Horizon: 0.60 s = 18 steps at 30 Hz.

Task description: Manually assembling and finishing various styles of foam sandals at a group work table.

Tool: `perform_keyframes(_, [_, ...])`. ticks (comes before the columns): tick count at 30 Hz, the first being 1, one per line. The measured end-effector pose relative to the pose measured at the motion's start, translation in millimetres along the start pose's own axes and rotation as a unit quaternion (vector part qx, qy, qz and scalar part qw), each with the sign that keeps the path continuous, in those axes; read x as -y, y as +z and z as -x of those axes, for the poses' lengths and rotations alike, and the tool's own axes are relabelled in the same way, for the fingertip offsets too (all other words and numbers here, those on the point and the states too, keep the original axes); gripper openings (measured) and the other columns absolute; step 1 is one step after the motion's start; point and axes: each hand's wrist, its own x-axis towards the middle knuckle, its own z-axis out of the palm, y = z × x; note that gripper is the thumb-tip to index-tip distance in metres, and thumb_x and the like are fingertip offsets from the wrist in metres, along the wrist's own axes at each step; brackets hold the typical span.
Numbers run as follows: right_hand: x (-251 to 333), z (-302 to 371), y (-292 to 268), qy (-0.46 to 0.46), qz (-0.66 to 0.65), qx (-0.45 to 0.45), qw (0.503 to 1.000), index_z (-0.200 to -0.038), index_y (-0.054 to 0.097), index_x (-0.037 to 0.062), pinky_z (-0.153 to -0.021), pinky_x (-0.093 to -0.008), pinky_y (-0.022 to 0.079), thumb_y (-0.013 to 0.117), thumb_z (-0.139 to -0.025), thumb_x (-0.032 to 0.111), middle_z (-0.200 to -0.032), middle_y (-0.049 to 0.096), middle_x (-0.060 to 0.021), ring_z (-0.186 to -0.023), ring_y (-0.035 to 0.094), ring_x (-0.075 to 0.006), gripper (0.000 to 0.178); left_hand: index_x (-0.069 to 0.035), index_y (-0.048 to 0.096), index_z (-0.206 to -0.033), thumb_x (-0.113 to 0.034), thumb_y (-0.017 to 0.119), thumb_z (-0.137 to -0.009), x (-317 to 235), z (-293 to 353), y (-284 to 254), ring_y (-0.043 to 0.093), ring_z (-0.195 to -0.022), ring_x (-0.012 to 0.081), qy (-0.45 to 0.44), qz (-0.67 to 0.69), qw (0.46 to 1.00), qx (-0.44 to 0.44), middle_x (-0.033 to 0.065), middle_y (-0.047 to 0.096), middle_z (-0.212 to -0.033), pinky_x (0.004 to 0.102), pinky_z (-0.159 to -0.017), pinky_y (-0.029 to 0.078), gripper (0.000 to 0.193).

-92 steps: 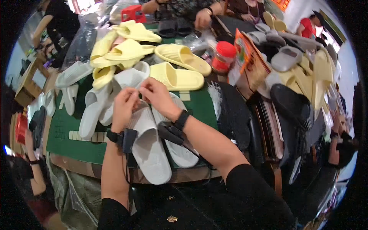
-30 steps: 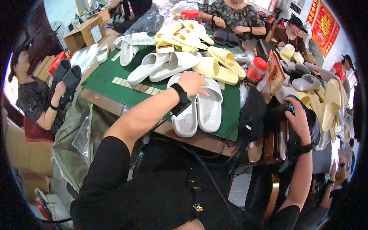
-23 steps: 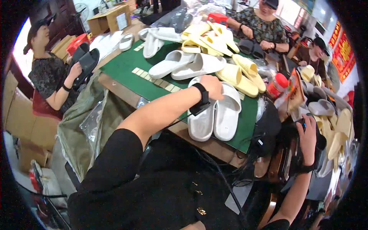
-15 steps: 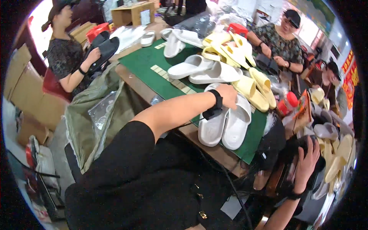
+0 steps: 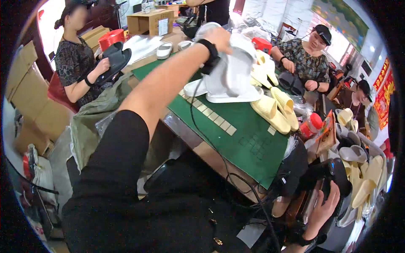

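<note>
A pair of white slide slippers [image 5: 241, 55] hangs raised and tilted above the table, partly smeared by motion. My left hand [image 5: 218, 41] grips it near the top, its fingers closed. More pale slippers [image 5: 195, 87] lie beneath, partly hidden by the raised pair. Down at the right, my right hand [image 5: 324, 213] has its fingers apart and rests against a dark boxy object [image 5: 314, 196]. What that object is, I cannot make out. Yellow slippers [image 5: 270, 114] lie right of the raised pair.
A green mat [image 5: 249, 147] with a row of pale squares covers the table; a black cable [image 5: 211, 145] crosses its front edge. Two co-workers handle dark slippers [image 5: 114, 63] at left and far right. A slipper pile [image 5: 371, 177] and red-lidded jar [image 5: 312, 124] stand at right.
My left hand has lifted the white pair off the mat's front and carried it away to the far left. My right hand has slid slightly down and left. The view has shifted a little.
</note>
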Motion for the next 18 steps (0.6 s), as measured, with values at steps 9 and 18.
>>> perform_keyframes(9, [40,11,1,0.030,-0.098,0.015,0.995,-0.127,0.059,0.0000,-0.094,-0.0416,0.048,0.068,-0.088,0.006,-0.117,0.063,-0.0185,-0.108,0.061,-0.0352,0.040,-0.006,0.076,-0.080,-0.044,0.066,-0.090,54,1,11,0.067,-0.068,0.0288,0.000,0.200,0.972,-0.125,0.0183,0.066,-0.069,0.0421,-0.066,0.052,0.041])
perform_keyframes(18, [153,-22,25,0.034,-0.478,0.152,0.864,-0.148,0.043,0.0087,-0.085,-0.0276,0.052,0.076,-0.078,0.004,-0.149,0.048,-0.0095,-0.126,0.055,-0.0208,0.078,0.000,0.070,-0.096,-0.047,0.036,-0.107,-154,149,-87,0.053,-0.052,0.0070,0.166,0.718,0.661,0.142,0.0011,0.058,-0.061,0.0220,-0.051,0.040,0.059])
